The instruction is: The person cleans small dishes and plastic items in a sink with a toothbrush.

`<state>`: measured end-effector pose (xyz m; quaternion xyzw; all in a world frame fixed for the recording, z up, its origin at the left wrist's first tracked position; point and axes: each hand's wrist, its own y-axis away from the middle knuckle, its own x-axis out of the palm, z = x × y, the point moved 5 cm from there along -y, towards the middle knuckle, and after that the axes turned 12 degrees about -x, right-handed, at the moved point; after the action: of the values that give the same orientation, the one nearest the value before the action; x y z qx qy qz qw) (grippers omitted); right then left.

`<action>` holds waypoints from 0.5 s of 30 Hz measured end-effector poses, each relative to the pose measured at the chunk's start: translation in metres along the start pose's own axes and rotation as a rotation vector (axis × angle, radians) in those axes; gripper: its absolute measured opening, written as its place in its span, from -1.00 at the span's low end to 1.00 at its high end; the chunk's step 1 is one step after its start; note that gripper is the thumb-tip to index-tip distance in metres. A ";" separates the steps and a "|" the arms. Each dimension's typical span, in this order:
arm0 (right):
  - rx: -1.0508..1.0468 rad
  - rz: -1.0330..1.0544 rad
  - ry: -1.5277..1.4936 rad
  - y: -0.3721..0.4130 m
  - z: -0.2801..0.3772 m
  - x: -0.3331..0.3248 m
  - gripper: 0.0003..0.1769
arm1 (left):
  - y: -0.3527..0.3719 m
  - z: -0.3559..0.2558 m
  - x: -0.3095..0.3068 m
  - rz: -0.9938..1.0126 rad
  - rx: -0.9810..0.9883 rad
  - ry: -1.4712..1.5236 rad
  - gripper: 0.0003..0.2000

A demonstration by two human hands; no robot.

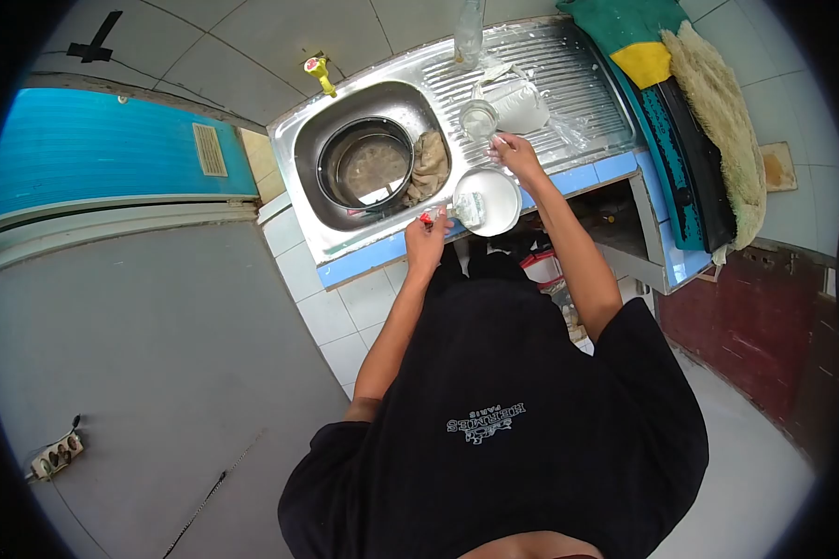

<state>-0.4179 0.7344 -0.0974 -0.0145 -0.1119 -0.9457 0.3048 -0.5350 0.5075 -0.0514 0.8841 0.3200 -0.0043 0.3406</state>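
Black shirt (541, 401), left hand (428, 240) around half-hidden red object (426, 220), hold of right hand (517, 158) unclear.

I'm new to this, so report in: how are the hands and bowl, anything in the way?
Left hand holding brush, tip over bowl. Right hand at cup, grip unclear. White bag close beside cup.

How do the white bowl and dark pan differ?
Colour: the white bowl is pale inside, the dark pan brownish.
Size: the pan looks wider than the bowl.
Place: the pan sits in the sink, the bowl outside it.
Both are round and open-topped.
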 end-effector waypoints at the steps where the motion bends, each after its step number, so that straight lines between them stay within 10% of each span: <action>1: 0.003 0.004 0.001 -0.007 0.000 0.000 -0.75 | 0.002 -0.001 -0.001 0.000 -0.001 0.024 -0.65; 15: 0.103 0.117 0.169 0.005 -0.040 -0.035 -0.76 | 0.001 -0.004 -0.002 0.002 -0.005 0.068 -0.64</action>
<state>-0.3846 0.7421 -0.1388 0.0745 -0.1330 -0.9171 0.3683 -0.5366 0.5084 -0.0469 0.8832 0.3305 0.0268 0.3316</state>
